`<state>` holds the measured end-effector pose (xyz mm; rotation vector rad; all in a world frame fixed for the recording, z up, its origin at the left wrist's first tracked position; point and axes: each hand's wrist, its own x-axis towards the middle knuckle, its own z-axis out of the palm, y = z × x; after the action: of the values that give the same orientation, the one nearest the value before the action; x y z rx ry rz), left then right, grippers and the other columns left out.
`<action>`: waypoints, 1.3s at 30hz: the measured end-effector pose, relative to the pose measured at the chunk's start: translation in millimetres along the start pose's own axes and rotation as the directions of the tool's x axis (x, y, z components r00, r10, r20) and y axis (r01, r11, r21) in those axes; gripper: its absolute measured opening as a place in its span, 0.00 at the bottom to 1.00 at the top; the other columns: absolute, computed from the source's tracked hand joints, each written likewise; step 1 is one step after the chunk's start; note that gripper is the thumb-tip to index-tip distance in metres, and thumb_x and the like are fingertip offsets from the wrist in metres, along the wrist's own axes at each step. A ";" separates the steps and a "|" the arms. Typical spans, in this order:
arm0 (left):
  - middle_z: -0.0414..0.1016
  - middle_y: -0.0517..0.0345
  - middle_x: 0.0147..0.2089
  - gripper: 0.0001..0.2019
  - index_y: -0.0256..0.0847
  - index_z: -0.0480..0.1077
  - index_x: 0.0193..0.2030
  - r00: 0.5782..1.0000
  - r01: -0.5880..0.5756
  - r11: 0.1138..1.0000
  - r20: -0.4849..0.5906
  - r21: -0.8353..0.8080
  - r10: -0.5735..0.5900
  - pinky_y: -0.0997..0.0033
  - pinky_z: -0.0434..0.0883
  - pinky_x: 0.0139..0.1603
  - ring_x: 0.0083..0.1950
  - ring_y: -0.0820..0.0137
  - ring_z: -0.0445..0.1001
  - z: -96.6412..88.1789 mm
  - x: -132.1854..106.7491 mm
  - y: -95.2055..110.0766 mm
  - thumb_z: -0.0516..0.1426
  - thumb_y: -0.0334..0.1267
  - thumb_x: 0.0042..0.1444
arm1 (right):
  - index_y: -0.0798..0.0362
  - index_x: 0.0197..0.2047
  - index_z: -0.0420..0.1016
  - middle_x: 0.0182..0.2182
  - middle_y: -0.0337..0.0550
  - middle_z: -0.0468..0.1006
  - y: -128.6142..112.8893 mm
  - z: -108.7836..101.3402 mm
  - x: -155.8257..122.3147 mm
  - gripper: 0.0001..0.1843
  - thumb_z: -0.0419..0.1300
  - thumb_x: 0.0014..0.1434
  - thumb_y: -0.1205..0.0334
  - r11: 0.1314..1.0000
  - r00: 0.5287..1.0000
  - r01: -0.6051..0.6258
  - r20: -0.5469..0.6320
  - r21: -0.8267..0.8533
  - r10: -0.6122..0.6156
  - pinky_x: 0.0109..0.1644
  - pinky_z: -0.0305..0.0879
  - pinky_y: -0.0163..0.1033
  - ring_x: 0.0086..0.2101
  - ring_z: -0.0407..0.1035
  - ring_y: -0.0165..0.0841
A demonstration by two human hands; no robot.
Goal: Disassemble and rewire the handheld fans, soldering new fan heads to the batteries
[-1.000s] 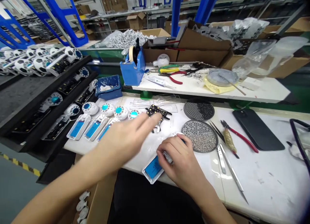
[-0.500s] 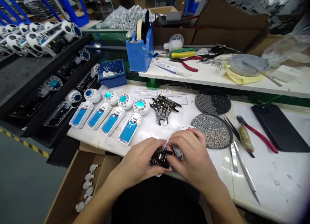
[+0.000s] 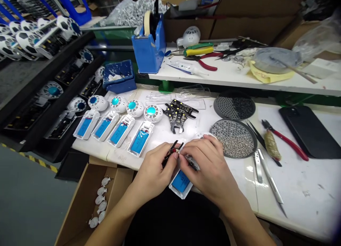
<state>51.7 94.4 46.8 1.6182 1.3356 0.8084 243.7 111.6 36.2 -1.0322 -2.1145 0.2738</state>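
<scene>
On my feed, my left hand (image 3: 151, 178) is closed, pinching a small black circuit board (image 3: 172, 153) between finger and thumb, just above the white surface (image 3: 298, 203). My right hand (image 3: 206, 164) curls over a small shiny part (image 3: 191, 162), gripping it right beside the board; I can't make out its exact shape. A white tray with a blue battery (image 3: 180, 182) lies directly under both hands, and more black circuit boards (image 3: 179, 114) sit farther up the surface, beside a row of matching trays (image 3: 118, 133).
</scene>
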 end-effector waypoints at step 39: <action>0.78 0.55 0.42 0.13 0.41 0.77 0.52 0.969 -0.242 0.964 -0.034 0.106 0.247 0.68 0.73 0.45 0.44 0.66 0.78 -0.5 5.3 -5.0 0.55 0.25 0.67 | 0.49 0.49 0.76 0.46 0.37 0.82 -0.1 -1.8 -1.5 0.06 0.64 0.75 0.71 0.998 0.999 -0.048 0.016 0.041 0.048 0.79 0.50 0.53 0.48 0.77 0.32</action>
<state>50.4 99.9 42.2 1.8807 1.2416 0.9430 245.5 110.2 36.7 -1.0611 -2.0912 0.3484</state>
